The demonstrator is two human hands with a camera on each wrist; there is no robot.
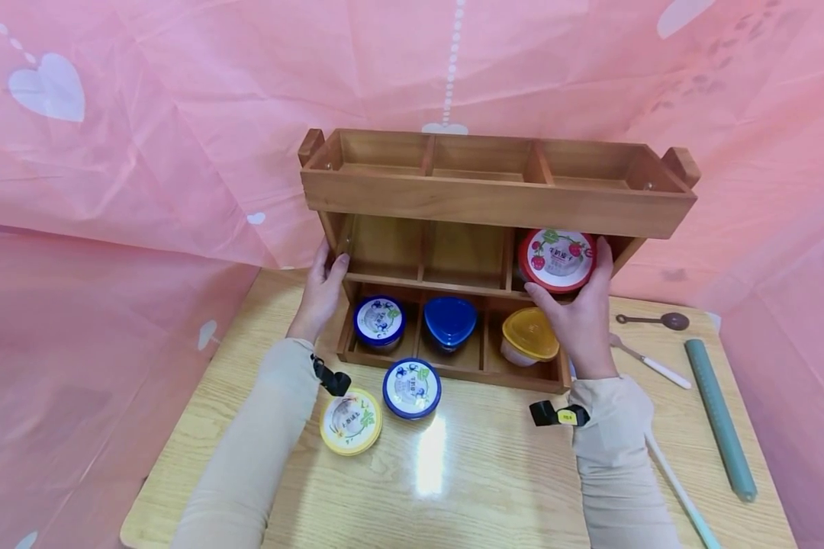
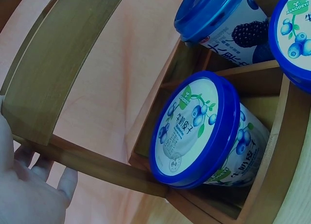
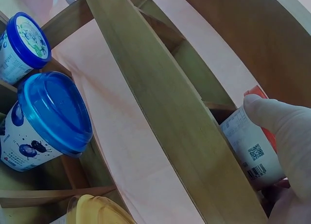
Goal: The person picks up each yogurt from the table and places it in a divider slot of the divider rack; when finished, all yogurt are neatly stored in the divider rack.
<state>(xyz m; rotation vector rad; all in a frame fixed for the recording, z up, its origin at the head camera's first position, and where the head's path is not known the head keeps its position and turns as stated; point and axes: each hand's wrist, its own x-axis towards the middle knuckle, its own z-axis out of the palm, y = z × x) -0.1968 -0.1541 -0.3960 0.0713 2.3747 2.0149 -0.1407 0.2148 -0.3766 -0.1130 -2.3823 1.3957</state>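
Both hands are at a wooden rack (image 1: 494, 200) on a pale wood-grain table (image 1: 494, 465), which throws back a bright patch of light near the front. Pink cloth (image 1: 199, 99) printed with white hearts hangs behind and along the sides.

The right hand (image 1: 584, 328) is bent round a red-lidded tub (image 1: 559, 261), thumb on one side and fingers on the other, at the right compartment of the middle tier; whether the tub's base touches the shelf cannot be told. The left hand (image 1: 321, 296) is closed partway, its fingers hooked about the rack's left side.

In the bottom tier, left to right, sit a blue-lidded tub (image 1: 379, 320), a cup with a rounded three-sided blue lid (image 1: 449, 322) and a yellow-orange-lidded cup (image 1: 530, 334). On the table before the rack, near each other, are another blue tub (image 1: 412, 387) and a yellow tub (image 1: 351, 422). To the right lie a brown spoon (image 1: 674, 321), a white-handled utensil (image 1: 664, 372), a green rod (image 1: 719, 419) and a pale stick (image 1: 683, 492), partly behind the sleeve (image 1: 618, 457).
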